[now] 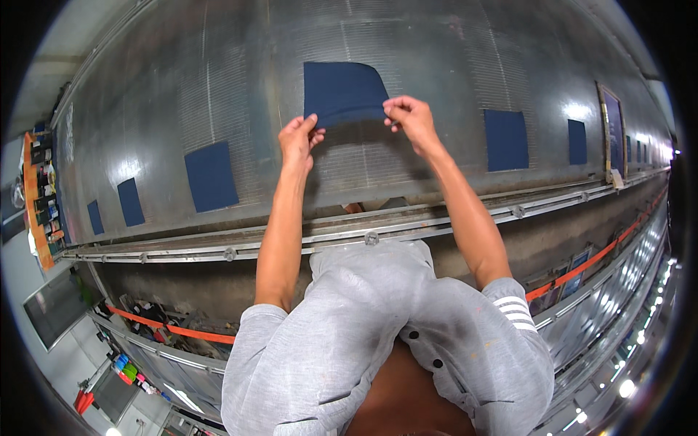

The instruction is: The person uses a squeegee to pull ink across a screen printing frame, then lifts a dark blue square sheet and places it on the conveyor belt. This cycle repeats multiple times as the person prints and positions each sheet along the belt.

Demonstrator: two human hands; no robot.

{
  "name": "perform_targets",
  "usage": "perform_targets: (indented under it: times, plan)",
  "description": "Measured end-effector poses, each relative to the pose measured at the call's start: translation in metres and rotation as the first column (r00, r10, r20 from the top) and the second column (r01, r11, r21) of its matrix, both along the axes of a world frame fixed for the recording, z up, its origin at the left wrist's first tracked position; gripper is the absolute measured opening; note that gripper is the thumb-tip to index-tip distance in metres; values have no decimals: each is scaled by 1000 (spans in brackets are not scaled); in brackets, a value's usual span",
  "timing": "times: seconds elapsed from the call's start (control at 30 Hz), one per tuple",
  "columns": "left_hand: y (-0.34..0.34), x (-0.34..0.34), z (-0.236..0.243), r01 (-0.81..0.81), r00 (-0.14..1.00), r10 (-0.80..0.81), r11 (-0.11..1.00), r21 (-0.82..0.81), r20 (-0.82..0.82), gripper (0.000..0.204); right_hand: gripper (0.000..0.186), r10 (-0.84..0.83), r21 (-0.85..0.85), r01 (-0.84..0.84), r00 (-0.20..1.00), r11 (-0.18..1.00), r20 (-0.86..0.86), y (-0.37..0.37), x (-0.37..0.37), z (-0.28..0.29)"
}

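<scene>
A navy blue fabric piece (345, 89) with one curved edge is stretched between my two hands over the long grey table (407, 36). Its near edge is lifted off the surface, while the far part seems to lie on the table. My left hand (299, 138) pinches the near left corner between thumb and fingers. At the near right corner, my right hand (409, 122) grips the cloth the same way. Similar navy pieces lie flat in a row: one to the left (211, 176), another to the right (506, 141), with smaller-looking ones farther along both ways.
A metal rail (327, 238) with round knobs runs along the table's near edge, in front of my body. A framed screen (612, 131) stands on the table at far right. An orange rack (36, 200) with small items is at the left end. Orange strips (171, 330) run behind me.
</scene>
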State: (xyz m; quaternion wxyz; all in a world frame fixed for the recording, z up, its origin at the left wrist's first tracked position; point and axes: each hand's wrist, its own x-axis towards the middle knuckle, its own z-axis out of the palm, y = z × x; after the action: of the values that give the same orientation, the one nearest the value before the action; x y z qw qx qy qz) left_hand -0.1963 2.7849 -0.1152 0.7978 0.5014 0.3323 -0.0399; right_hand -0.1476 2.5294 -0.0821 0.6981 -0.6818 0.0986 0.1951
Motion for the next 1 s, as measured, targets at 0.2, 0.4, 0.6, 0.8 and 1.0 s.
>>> perform_targets:
  times: [0.2, 0.4, 0.6, 0.8, 1.0]
  plan:
    - [-8, -73, -58, 1, 981, 4, 1000, 28, -194, 10, 13, -20, -100, 12, 996, 995, -83, -9, -74, -72]
    - [-17, -104, -62, 28, 964, -9, 997, 69, -265, 10, 13, -73, -146, 57, 991, 988, -110, -14, -119, -97]
    - [-19, -120, -66, 90, 958, -48, 986, 139, -281, 11, 13, -93, -134, 77, 989, 988, -113, -18, -134, -102]
    - [-20, -131, -69, 106, 952, -60, 984, 140, -300, 12, 13, -96, -116, 85, 991, 990, -91, -21, -145, -103]
    - [-19, -136, -66, 135, 950, -80, 977, 165, -302, 12, 13, -64, -146, 46, 991, 988, -115, -22, -146, -104]
